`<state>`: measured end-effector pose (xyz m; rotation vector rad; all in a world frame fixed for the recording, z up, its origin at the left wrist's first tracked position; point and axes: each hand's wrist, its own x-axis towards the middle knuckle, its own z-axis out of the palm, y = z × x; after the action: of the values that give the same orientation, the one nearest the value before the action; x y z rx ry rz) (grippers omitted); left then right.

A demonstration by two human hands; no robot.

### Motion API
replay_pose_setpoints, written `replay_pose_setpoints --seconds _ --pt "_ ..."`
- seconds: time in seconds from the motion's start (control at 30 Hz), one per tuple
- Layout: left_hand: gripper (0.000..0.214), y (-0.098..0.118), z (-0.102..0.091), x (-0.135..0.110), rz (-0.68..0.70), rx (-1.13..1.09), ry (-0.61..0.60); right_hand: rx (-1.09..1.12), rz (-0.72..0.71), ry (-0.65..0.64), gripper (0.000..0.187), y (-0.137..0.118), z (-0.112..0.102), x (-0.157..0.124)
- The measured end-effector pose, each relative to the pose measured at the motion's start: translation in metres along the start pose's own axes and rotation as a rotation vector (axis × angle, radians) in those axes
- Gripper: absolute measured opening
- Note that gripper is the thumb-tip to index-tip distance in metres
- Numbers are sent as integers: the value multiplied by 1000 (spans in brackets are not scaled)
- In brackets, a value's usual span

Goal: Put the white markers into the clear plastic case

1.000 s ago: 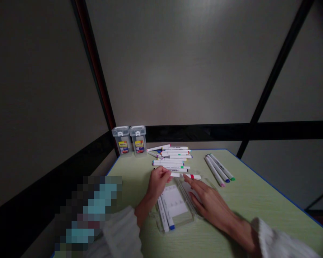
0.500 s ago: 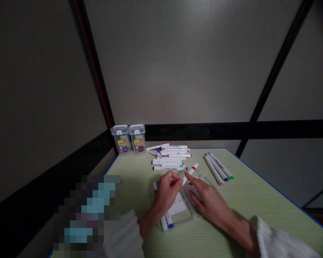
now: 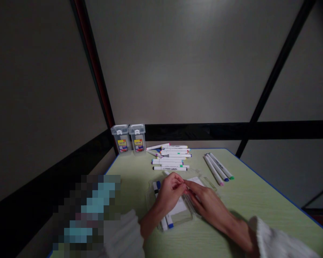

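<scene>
At the near part of the counter, two markers lay along the left side of an open clear case. Above it, the left hand was nearly closed, pinching a white marker, mostly hidden; if this pinch loosened, it could slip. The right hand was half curled beside its fingertips; whether it gripped anything, I could not tell. Beyond lay loose markers, partly overlapping.

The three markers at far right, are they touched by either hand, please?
No, the three markers lie on the table, apart from the left hand and right hand.
</scene>
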<state>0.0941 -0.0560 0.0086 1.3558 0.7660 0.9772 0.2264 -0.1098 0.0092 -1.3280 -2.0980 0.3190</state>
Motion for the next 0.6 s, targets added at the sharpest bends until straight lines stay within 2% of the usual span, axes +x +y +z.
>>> replay_pose_setpoints --seconds 0.2,0.37,0.6 --pt "12 0 -2 2 26 29 13 25 -2 16 33 1 2 -1" --pt "12 -2 -6 5 19 90 28 -42 0 9 35 1 3 -1" --pt "9 -10 -27 19 112 299 201 -186 -31 -81 24 -6 2 -1"
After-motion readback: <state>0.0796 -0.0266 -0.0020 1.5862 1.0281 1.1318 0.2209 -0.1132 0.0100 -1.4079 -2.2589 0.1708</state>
